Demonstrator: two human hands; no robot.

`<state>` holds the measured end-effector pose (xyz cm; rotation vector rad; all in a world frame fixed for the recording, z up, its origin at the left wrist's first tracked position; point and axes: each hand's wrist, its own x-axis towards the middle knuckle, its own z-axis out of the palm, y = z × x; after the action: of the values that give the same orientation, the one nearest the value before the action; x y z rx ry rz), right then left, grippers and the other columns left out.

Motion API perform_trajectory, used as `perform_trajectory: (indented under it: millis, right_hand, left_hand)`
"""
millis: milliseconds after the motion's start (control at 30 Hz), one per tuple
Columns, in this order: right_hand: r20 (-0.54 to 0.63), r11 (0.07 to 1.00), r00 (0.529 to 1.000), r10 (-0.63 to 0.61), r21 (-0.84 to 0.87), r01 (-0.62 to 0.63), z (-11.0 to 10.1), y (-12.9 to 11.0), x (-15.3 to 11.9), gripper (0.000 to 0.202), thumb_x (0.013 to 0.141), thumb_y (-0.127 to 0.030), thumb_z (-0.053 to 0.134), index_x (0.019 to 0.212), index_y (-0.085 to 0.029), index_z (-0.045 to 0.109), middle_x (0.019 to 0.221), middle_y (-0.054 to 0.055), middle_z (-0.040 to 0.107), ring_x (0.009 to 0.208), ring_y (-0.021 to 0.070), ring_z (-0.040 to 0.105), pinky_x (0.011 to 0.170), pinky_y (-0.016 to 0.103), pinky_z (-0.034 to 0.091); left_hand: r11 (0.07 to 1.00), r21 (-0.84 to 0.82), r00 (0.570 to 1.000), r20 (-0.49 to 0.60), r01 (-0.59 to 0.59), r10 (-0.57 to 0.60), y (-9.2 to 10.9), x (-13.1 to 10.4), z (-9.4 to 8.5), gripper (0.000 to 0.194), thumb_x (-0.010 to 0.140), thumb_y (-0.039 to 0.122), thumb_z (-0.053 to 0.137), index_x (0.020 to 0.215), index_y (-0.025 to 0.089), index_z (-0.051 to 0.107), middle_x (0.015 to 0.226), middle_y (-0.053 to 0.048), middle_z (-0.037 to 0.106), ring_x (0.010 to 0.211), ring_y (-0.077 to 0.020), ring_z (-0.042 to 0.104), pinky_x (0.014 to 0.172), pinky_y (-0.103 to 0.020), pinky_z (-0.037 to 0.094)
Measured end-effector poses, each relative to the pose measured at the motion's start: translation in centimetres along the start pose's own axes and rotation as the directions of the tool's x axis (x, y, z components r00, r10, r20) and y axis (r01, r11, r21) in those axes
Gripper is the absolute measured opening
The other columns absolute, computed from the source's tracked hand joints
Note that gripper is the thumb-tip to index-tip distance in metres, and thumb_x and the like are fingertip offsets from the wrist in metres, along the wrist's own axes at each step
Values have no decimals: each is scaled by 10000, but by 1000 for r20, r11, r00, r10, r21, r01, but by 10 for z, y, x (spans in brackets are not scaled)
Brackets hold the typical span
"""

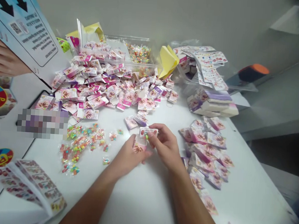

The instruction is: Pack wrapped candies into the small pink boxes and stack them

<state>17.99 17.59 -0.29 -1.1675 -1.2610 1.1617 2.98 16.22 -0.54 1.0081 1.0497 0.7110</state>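
Observation:
My left hand (125,158) is closed round a small pink and white box (139,147), held upright above the table. My right hand (167,148) pinches a small printed card (152,130) with red pictures at the top of the box. Something green, like the beads in the small bags, shows at the right fingertips. Whether the card is partly inside the box, I cannot tell. Just beyond my hands lie a few similar boxes (131,122). Small clear bags of coloured beads (83,143) are spread on the table left of my left hand.
A big heap of small boxes (110,85) fills the back, before a clear bin (140,53) of bead bags. Boxes (208,150) lie in rows at the right. Printed sheets (209,65) top a pile behind them. A folded leaflet (34,186) stands front left, below a large printed board (30,25).

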Motion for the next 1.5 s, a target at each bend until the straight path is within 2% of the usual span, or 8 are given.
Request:
perform_trajectory:
  millis: [267,367,533,700,1000,1133,1300,1500]
  right_hand:
    - [195,981,980,-43,-175,78,-14,-1,3,243,888,-417,632,1010,-212,677,907,25,602,736,152,548,650,281,445]
    - [161,989,986,-37,-133,59,-11,3,2,362,870,-356,664,1199,-239,568,902,1,579,725,141,547,646,270,448]
    - [73,978,988,-133,-154,143,-4,8,0,242,828,-323,718,1002,-213,590,849,-11,569,667,122,499,628,263,434]
    - [56,970,984,-168,-170,175,-1,8,1,283,801,-326,745,1002,-214,580,839,-11,576,692,136,525,659,273,458]
    - [268,910,931,-246,-266,317,10,0,-5,189,937,-362,575,972,-244,718,1181,91,657,1159,247,571,1036,447,409]
    - [263,949,942,-208,-177,259,11,0,-5,200,937,-382,570,993,-232,690,1149,83,663,1095,229,620,990,403,460]
    - [192,900,929,-316,-251,357,21,4,-5,207,878,-312,634,1063,-220,619,1063,75,666,1022,225,616,925,368,477]
    - [254,893,923,-289,-276,356,15,1,-5,127,877,-337,638,893,-211,640,961,59,643,866,196,605,804,334,496]
  left_hand:
    - [952,247,983,12,-180,183,-4,2,-17,196,771,315,705,744,173,573,624,26,592,542,-113,532,508,-222,376]
    - [945,256,979,67,-202,191,-5,-1,-20,144,780,289,681,804,167,608,670,14,610,578,-133,574,525,-232,402]
    - [959,197,975,126,-205,182,-6,-3,-18,181,792,313,667,887,163,635,665,20,586,530,-119,536,488,-229,405]
    - [961,136,971,33,-240,238,-6,1,-16,229,764,276,677,949,147,640,685,27,552,541,-93,473,482,-201,386]
    - [954,20,953,-30,-300,300,-7,3,-15,281,734,264,664,992,153,639,602,50,526,496,-82,445,469,-187,345]
    - [954,-51,955,-28,-297,296,-11,6,-14,400,858,531,515,956,157,618,568,22,525,454,-109,473,408,-203,288]
    - [946,-47,943,-110,-320,314,-16,10,-12,692,901,736,252,780,157,612,563,-9,519,482,-120,471,428,-218,311]
    - [910,83,893,-173,-406,414,-10,0,-8,519,865,661,512,837,166,666,728,-22,602,663,-149,514,597,-244,388]
